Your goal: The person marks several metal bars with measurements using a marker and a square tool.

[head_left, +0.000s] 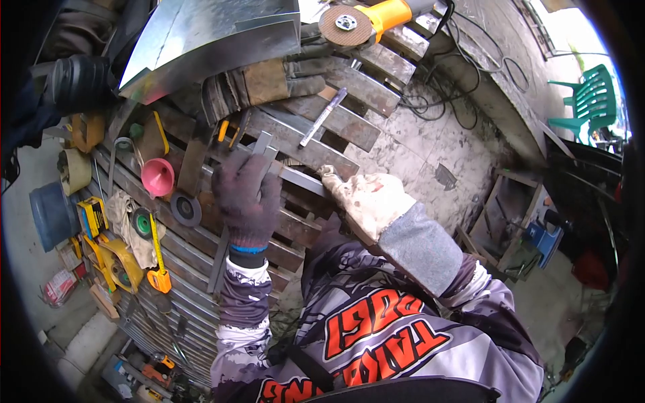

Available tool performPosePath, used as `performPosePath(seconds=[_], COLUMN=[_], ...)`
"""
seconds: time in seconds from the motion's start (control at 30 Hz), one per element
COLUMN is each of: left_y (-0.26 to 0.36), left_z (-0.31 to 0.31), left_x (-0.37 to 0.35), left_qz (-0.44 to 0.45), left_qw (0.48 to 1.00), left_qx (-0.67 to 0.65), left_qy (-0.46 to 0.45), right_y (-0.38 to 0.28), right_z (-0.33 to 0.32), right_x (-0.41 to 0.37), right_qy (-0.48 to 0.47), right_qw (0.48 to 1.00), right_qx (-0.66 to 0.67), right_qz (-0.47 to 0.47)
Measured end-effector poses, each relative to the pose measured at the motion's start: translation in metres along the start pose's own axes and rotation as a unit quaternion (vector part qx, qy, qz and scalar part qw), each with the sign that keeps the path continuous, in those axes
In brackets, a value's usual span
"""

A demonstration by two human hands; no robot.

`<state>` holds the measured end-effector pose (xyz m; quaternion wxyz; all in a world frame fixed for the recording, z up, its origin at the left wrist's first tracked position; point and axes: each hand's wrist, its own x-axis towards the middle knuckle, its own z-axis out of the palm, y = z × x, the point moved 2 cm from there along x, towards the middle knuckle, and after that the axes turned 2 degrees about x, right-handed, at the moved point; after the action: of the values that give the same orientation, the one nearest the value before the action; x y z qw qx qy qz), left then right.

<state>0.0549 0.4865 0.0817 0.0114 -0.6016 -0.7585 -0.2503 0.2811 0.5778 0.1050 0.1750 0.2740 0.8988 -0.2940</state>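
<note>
My left hand (247, 196), in a dark knitted glove, lies over a flat metal bar (263, 144) with its fingers partly curled. A short metal bar (301, 179) runs from beside its fingers to my right hand (376, 198). My right hand wears a pale work glove with a grey cuff and has its fingertips closed at that bar's end; the far side of the grip is hidden. Both bars rest on the slatted metal workbench (295, 221). A marker pen (324, 117) lies just beyond my hands.
An angle grinder (376, 20), a sheet-metal piece (215, 47) and leather gloves (265, 84) are at the far side. Left are a pink funnel (158, 176), grinding disc (185, 209) and tape measure (159, 279). Cables (463, 74) trail right, near a green chair (591, 101).
</note>
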Motion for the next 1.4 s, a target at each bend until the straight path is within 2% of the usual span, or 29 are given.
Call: performPosePath(seconds=[0.07, 0.13, 0.2, 0.27, 0.33, 0.43, 0.5, 0.53, 0.6, 0.63, 0.73, 0.9, 0.93, 0.97, 1.0, 1.03, 1.07, 1.1, 1.23, 1.3, 1.4], left_y=[0.012, 0.037, 0.062, 0.069, 0.068, 0.073, 0.083, 0.087, 0.101, 0.107, 0.123, 0.114, 0.11, 0.107, 0.103, 0.098, 0.095, 0.094, 0.092, 0.09, 0.082], left_z=[0.012, 0.027, 0.046, 0.079, 0.103, 0.121, 0.124, 0.12, 0.105, 0.099, 0.081, 0.097, 0.099, 0.102, 0.105, 0.108, 0.11, 0.111, 0.11, 0.113, 0.118], left_x=[0.027, 0.06, 0.092, 0.106, 0.11, 0.111, 0.11, 0.108, 0.102, 0.1, 0.093, 0.086, 0.087, 0.087, 0.085, 0.083, 0.083, 0.086, 0.087, 0.09, 0.094], left_qz=[0.034, 0.062, 0.034, 0.027, 0.029, -0.013, -0.015, -0.016, 0.039, 0.015, 0.01, 0.005, -0.006, -0.017, -0.019, -0.014, -0.008, -0.019, -0.017, -0.012, -0.002], left_qw=[0.996, 0.997, 0.987, 0.991, 0.992, 0.992, 0.973, 0.973, 0.995, 0.99, 0.983, 0.981, 0.977, 0.972, 0.972, 0.975, 0.978, 0.969, 0.966, 0.969, 0.974], left_qx=[-0.079, -0.022, 0.031, 0.039, 0.04, 0.054, 0.153, 0.156, 0.018, -0.077, -0.131, -0.083, -0.053, -0.022, -0.022, -0.024, -0.026, -0.022, -0.007, -0.009, -0.024], left_qy=[-0.003, -0.049, -0.152, -0.129, -0.113, -0.115, -0.171, -0.169, -0.094, -0.115, -0.131, -0.176, -0.205, -0.234, -0.233, -0.22, -0.205, -0.247, -0.257, -0.247, -0.223], right_y=[-0.002, -0.004, -0.006, -0.005, -0.006, -0.002, 0.001, 0.002, 0.005, 0.006, 0.01, 0.034, 0.053, 0.08, 0.095, 0.079, 0.041, 0.019, 0.012, 0.005, 0.001], right_z=[-0.001, -0.003, -0.002, 0.002, 0.006, 0.011, 0.021, 0.021, 0.022, 0.024, 0.037, 0.078, 0.11, 0.154, 0.176, 0.148, 0.087, 0.054, 0.04, 0.025, 0.022], right_x=[0.002, 0.004, 0.002, 0.002, 0.004, 0.003, 0.008, 0.009, 0.007, 0.006, 0.007, 0.019, 0.022, 0.026, 0.027, 0.022, 0.014, 0.01, 0.009, 0.008, 0.007], right_qy=[0.0, -0.03, -0.022, 0.034, 0.032, 0.069, 0.047, 0.049, 0.042, 0.041, 0.002, -0.057, -0.057, 0.034, 0.12, 0.119, 0.117, 0.106, 0.111, 0.046, 0.048], right_qw=[1.0, 0.999, 1.0, 0.999, 0.999, 0.997, 0.999, 0.999, 0.999, 0.999, 1.0, 0.998, 0.998, 0.964, 0.838, 0.838, 0.957, 0.993, 0.993, 0.998, 0.998], right_qx=[-0.003, 0.003, 0.001, -0.007, -0.008, 0.0, -0.013, -0.013, -0.017, -0.017, -0.018, -0.028, -0.029, 0.264, 0.532, 0.532, 0.264, -0.028, -0.038, -0.034, -0.03], right_qz=[-0.013, 0.019, 0.008, 0.019, 0.028, 0.019, 0.011, 0.009, 0.005, 0.004, 0.002, -0.002, -0.003, -0.003, -0.004, -0.005, -0.02, -0.032, -0.026, -0.013, -0.001])
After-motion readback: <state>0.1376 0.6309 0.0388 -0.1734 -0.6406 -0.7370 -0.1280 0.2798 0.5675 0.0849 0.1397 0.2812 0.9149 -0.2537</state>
